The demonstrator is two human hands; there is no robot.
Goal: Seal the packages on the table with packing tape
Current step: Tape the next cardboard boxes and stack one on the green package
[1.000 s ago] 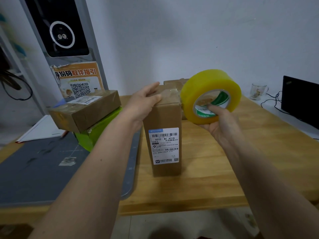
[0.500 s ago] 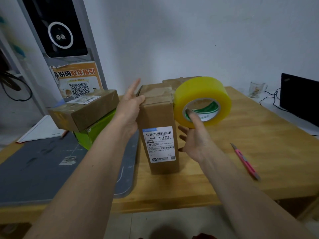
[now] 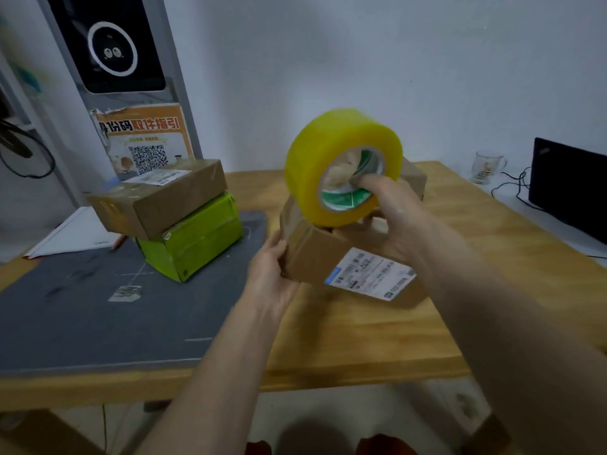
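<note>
Meanwhile, right hand (image 3: 391, 208) fingers hooked inside the yellow packing tape roll's (image 3: 341, 165) core; left hand (image 3: 271, 274) fingers clasped the brown labelled cardboard box (image 3: 331, 254) just beneath.

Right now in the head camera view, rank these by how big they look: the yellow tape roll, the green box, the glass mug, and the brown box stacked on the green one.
1. brown box on the stack and yellow tape roll: look alike; the roll is nearer the camera, so unsure
2. green box, partly hidden
3. glass mug, smallest, also farthest
</note>
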